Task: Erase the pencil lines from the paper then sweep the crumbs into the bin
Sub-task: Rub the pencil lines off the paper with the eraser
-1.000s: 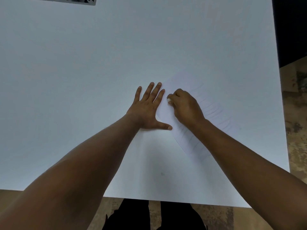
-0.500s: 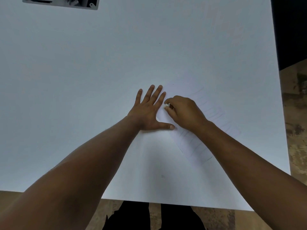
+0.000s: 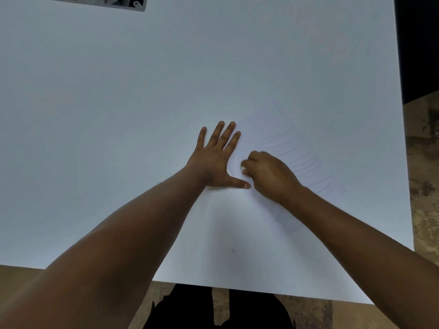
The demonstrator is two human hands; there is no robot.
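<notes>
Pressing your left hand point(image 3: 215, 160) flat, fingers spread, on the paper's point(image 3: 280, 136) left edge, right hand point(image 3: 268, 174) curled around a small white eraser point(image 3: 243, 169) on the sheet, faint pencil lines point(image 3: 306, 162) right of it, white desk point(image 3: 118, 115), grey tray point(image 3: 95, 2) at the far left edge.

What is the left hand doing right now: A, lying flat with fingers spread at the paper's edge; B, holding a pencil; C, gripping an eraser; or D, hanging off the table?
A: the left hand lies flat, fingers spread, at the left edge of the paper.
</notes>
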